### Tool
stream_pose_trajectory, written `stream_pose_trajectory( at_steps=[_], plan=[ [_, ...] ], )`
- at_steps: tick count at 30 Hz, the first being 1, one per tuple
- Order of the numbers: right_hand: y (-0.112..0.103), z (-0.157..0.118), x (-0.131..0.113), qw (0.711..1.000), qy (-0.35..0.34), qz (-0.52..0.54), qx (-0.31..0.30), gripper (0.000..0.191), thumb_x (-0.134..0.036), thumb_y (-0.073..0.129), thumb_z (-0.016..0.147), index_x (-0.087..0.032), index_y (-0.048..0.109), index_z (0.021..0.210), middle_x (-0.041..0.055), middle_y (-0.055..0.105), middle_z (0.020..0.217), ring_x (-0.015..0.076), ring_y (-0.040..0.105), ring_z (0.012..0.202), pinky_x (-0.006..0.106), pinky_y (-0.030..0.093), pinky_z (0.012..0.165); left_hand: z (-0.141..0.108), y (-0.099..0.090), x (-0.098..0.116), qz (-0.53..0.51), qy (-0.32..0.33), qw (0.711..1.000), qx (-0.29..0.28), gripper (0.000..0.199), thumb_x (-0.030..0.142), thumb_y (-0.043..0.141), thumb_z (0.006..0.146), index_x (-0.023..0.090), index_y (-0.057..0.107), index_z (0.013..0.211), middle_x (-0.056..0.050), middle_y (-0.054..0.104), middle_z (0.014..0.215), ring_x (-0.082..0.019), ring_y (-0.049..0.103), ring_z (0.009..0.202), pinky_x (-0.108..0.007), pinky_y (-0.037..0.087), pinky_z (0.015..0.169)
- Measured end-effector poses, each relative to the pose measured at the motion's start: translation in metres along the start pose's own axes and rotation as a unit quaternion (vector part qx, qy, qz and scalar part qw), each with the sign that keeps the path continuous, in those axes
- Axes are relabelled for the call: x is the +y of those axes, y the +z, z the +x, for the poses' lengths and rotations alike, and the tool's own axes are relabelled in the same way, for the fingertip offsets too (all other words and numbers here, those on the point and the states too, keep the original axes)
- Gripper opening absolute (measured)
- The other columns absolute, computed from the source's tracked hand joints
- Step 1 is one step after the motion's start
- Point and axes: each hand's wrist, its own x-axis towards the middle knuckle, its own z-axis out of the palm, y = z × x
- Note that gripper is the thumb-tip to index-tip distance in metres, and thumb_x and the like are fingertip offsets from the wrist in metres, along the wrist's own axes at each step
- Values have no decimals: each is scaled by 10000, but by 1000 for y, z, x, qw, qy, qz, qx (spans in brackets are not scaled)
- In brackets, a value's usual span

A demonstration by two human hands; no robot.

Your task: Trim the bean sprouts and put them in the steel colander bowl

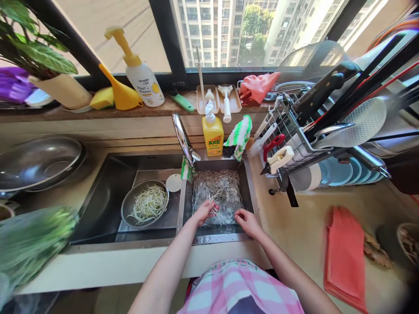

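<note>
My left hand (203,213) is over the right sink basin (252,192), its fingers closed round a few thin pale bean sprouts. Beside it, near the basin's right wall, my right hand (248,222) has its fingers curled in a pinch; anything between them is too small to make out. Below both hands, water and many loose sprouts (218,183) fill the basin. In the left basin (108,192) a round metal bowl (124,209) holds a heap of white bean sprouts (149,204). A small white round dish (173,183) lies next to that bowl.
A faucet (183,137) and a yellow soap bottle (213,138) stand behind the basins. To the right are a full utensil rack (294,144) and red gloves (345,257). A wok (42,161) and bagged greens (36,240) are on the left.
</note>
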Motion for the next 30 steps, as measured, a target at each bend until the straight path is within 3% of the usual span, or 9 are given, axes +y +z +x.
stream_pose_trajectory(
  at_steps=[3, 7, 13, 17, 24, 30],
  plan=[
    [0, 10, -7, 999, -12, 35, 21, 202, -339, 480, 724, -171, 590, 739, 2, 573, 638, 131, 504, 568, 233, 382, 531, -16, 1, 11, -49, 19, 998, -29, 292, 404, 626, 673, 176, 516, 819, -54, 656, 840, -159, 602, 743, -325, 449, 709],
    [-5, 17, -27, 987, 7, 159, 28, 276, -417, 482, 736, -187, 587, 846, 20, 616, 742, 143, 565, 619, 250, 428, 560, -42, 7, 32, -137, 52, 987, -62, 265, 339, 628, 698, 172, 510, 866, -64, 654, 865, -165, 615, 783, -325, 473, 723],
    [-10, 10, -59, 957, 43, 286, -12, 346, -524, 539, 702, -191, 570, 793, 28, 636, 725, 143, 578, 596, 251, 437, 542, -71, 19, 55, -147, 97, 984, -37, 245, 331, 597, 729, 173, 490, 882, -68, 656, 892, -171, 630, 790, -327, 487, 735],
    [-13, 3, -63, 958, 37, 285, 11, 343, -530, 572, 680, -190, 534, 697, 12, 615, 661, 140, 569, 571, 244, 435, 525, -77, 26, 62, -143, 115, 983, 8, 251, 346, 602, 721, 179, 484, 867, -67, 662, 908, -159, 632, 784, -305, 488, 727],
    [-12, -9, -67, 982, -70, 172, -38, 256, -386, 578, 713, -175, 612, 855, 38, 637, 822, 155, 580, 737, 267, 452, 683, -75, 33, 60, -159, 143, 976, 49, 282, 394, 599, 707, 189, 473, 854, -63, 659, 925, -171, 622, 838, -312, 468, 754],
    [5, -3, -73, 991, -79, 108, -4, 142, -303, 515, 715, -174, 566, 684, 1, 571, 610, 123, 506, 552, 227, 401, 526, -77, 42, 56, -155, 158, 973, 65, 309, 403, 618, 683, 185, 475, 849, -78, 659, 955, -187, 621, 833, -302, 463, 723]
  ],
)
